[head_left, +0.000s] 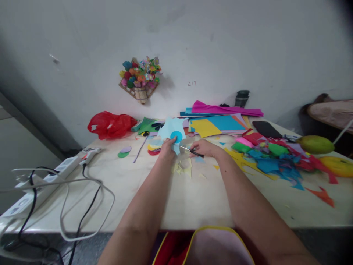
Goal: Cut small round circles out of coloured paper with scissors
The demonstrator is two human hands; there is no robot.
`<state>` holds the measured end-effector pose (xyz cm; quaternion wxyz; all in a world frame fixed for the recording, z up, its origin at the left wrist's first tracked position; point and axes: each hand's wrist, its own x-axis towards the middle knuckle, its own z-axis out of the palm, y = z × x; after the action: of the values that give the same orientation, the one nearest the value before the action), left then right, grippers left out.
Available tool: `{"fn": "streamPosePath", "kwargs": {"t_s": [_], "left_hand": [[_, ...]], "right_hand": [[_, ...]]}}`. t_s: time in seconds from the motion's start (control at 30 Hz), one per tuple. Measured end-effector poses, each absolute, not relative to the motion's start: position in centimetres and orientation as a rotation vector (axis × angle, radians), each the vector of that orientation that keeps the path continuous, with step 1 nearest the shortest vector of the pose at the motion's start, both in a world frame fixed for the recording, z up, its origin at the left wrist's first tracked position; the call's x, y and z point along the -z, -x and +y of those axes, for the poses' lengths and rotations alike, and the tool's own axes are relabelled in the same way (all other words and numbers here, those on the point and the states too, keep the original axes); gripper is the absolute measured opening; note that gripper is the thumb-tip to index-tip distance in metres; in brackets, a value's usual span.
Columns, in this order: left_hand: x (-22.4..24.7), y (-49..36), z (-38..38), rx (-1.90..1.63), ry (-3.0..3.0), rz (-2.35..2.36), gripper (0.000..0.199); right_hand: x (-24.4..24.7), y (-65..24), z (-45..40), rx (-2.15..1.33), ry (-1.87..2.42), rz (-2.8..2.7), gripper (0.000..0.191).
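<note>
My left hand [167, 148] grips a pale blue sheet of paper [168, 129] with a darker blue paper circle [175, 137] lying against it. In my right hand [205, 148] is a pair of scissors [190, 149] with dark handles, its blades pointing left to the lower edge of the pale sheet. Beside my left hand lie stacked yellow and red paper circles [153, 150], partly hidden by it. Pale yellow paper scraps [183, 168] are scattered on the table below both hands.
To the left are a power strip [52, 180] with loose cables, a red plastic bag [110, 125], and green and purple circles [124, 152]. Coloured sheets [220, 125] lie at the back. On the right are a scrap heap [278, 158], a black phone-like slab [267, 129] and yellow-green fruit [316, 144].
</note>
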<state>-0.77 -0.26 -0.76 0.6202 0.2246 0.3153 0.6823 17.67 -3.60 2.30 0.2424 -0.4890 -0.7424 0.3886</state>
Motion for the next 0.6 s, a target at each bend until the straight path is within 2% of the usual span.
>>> {"fn": "streamPosePath", "kwargs": {"t_s": [0.3,0.6], "left_hand": [[0.8,0.7,-0.4,-1.601,-0.566,0.768,0.054],[0.7,1.0,-0.5,-1.573,-0.623,0.805,0.058]], "right_hand": [[-3.7,-17.3,-4.5,-1.118,1.366,-1.984,0.027],[-4.2,-17.4,-4.9,-1.118,1.423,-1.990,0.022]]}}
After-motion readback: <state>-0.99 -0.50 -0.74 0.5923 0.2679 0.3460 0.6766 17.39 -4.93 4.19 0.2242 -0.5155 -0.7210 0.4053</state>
